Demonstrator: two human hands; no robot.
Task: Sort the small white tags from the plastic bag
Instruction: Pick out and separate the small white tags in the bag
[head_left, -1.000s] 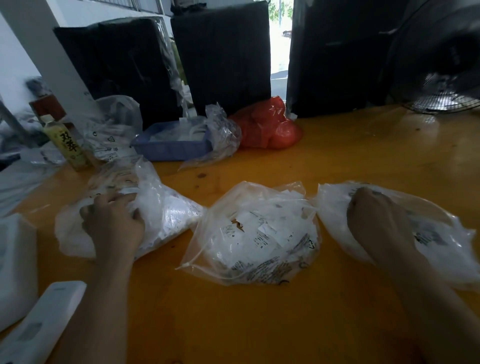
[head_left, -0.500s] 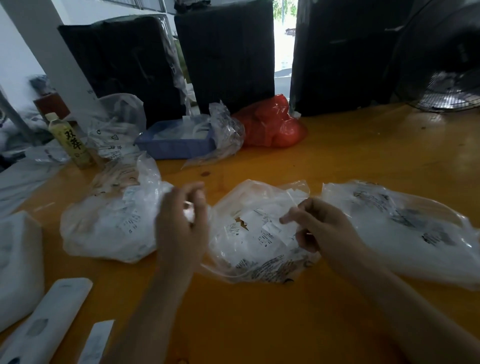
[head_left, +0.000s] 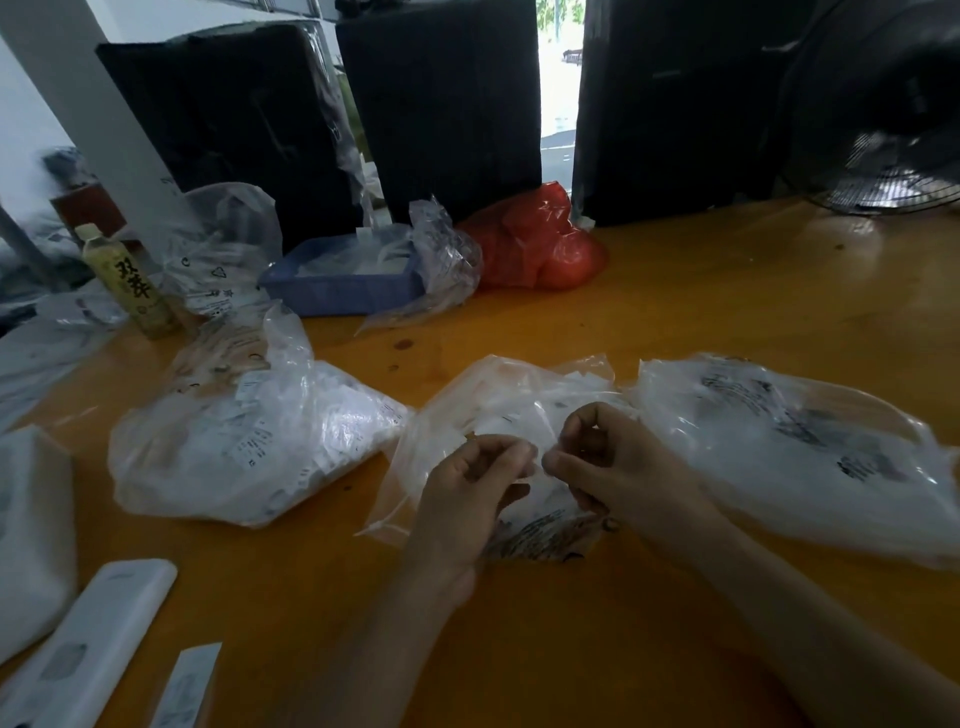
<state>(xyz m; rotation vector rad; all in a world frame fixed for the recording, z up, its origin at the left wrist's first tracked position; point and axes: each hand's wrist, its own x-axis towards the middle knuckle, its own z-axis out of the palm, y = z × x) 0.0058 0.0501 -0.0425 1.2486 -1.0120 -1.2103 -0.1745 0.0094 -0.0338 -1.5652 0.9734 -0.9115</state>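
Both hands meet over the middle plastic bag (head_left: 498, 410), which lies on the orange table (head_left: 675, 322) directly under the grip. Left hand (head_left: 470, 493): fingers curled, thumb and fingertips pinching the clear film at the bag's near edge. Right hand (head_left: 618, 467): fingers likewise curled, pinching the same film just beside the left hand, the two grips almost touching. Whether a single tag is caught between the fingers cannot be told; the film is bunched there. The small white tags (head_left: 519, 415) show through the bag just beyond the fingertips, a loose heap of printed slips. Left of the grip, near but apart, a second tag-filled bag (head_left: 244, 447) sits bulging on the table. Right of the grip, touching the middle bag's far corner, a third bag (head_left: 789, 452) lies flatter, with dark print on its film. Well beyond the grip: a blue tray (head_left: 337, 286) holding white material, crumpled clear plastic (head_left: 441, 260) against its right end, and a red bag (head_left: 535, 244) further right. Far left of the grip a drink bottle (head_left: 130, 283) stands upright. Near-left of the grip, at the table's corner, lie a white flat device (head_left: 88, 639) and a white block (head_left: 31, 525). Black wrapped bundles (head_left: 441, 104) stand behind the table; a fan (head_left: 893, 156) sits at far right.
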